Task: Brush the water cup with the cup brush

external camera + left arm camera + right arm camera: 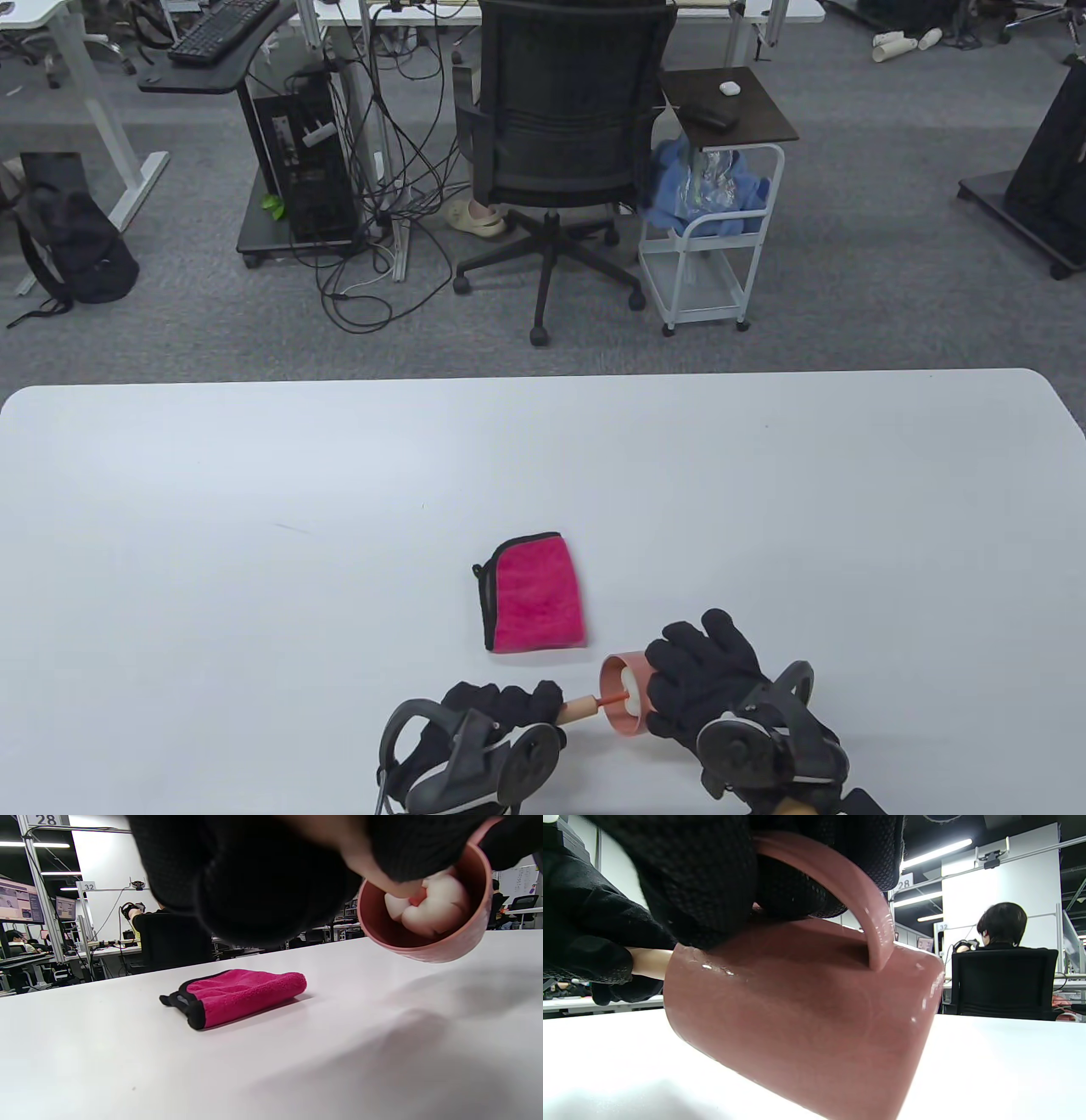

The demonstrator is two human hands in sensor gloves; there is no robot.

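My right hand (696, 671) grips a pink water cup (624, 692) by its handle and holds it on its side above the table, mouth facing left. My left hand (501, 709) grips the wooden handle of the cup brush (577, 706). The brush's white sponge head (428, 906) sits inside the cup (424, 942). In the right wrist view the cup (806, 1018) fills the frame, with my fingers (712, 878) through and around its handle. The left hand (594, 942) shows at the cup's mouth.
A folded pink cloth (534, 603) with a black edge lies on the white table (254, 526) just beyond my hands; it also shows in the left wrist view (242, 993). An office chair (560, 136) and a small white cart (713, 212) stand past the far edge.
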